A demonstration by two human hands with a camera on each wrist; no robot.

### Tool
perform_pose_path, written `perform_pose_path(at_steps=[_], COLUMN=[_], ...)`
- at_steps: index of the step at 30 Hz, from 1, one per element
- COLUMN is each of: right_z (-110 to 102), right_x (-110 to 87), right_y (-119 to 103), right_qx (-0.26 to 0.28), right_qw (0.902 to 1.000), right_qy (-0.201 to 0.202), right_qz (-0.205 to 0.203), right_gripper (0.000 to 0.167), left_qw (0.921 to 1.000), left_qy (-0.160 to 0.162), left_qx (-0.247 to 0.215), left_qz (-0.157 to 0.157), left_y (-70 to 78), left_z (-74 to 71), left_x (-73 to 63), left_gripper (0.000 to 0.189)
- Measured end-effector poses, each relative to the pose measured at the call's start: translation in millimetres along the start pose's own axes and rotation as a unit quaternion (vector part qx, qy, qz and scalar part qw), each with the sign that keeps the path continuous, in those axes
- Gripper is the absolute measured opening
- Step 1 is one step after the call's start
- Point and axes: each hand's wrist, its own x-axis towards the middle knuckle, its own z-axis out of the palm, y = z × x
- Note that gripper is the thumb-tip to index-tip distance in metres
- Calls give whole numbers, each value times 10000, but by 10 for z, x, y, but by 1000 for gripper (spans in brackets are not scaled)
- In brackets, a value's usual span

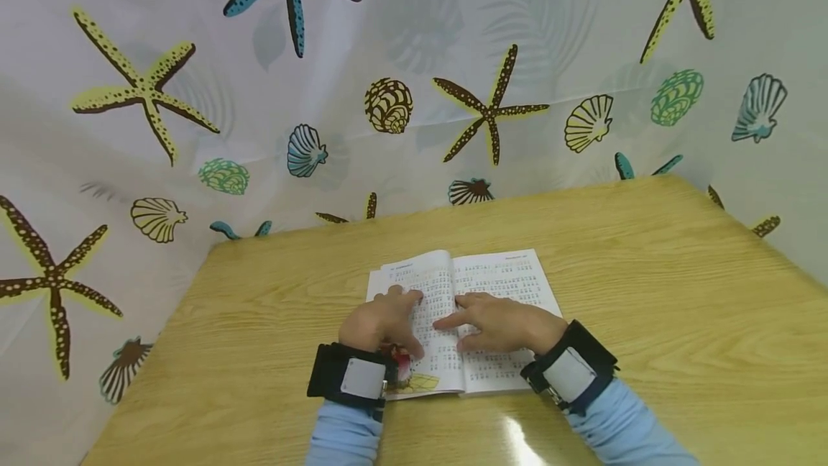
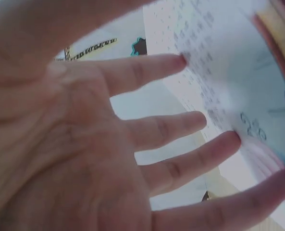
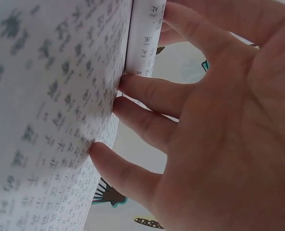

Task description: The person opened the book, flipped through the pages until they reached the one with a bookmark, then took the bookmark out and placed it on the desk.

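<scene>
An open book [image 1: 491,272] with printed text lies on the table, a coloured picture at the lower left of its left page. On that left page rests my left hand [image 1: 387,318], fingers spread. In the left wrist view the fingertips of the left hand [image 2: 132,139] touch the page [image 2: 229,62]. My right hand [image 1: 507,322] lies over the right page beside the centre fold, its index finger and thumb reaching toward the left page. The right wrist view shows the right hand [image 3: 214,120] with fingertips against the text page [image 3: 60,110]. Neither hand grips anything.
A wooden table [image 1: 647,272] spreads around the book. Behind and beside it hangs a white cloth [image 1: 356,34] printed with starfish and shells. Both wrists wear black straps [image 1: 352,376] over light blue sleeves [image 1: 343,433].
</scene>
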Motion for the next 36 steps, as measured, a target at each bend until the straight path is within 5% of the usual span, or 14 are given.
perform_pose_path(at_steps=[14,22,29,36], right_z=[-8,-30,-145,-250], right_x=[30,14,-76,-224], right_y=[10,111,404,741], right_qx=[-81,-164,-362,50], right_qw=[9999,9981,9927,9909], right_qy=[118,317,399,553], right_qz=[-60,506,1080,1227], right_gripper=[46,66,64,68], left_qw=[9984,9996,9997,9998], left_qy=[208,161,100,65], left_qx=[514,248,222,-171], left_qz=[-77,-31,36,2], left_y=[126,106,97,86], left_z=[69,51,31,22], left_x=[-24,-12,-25,-58], left_gripper=[67,75,82,87])
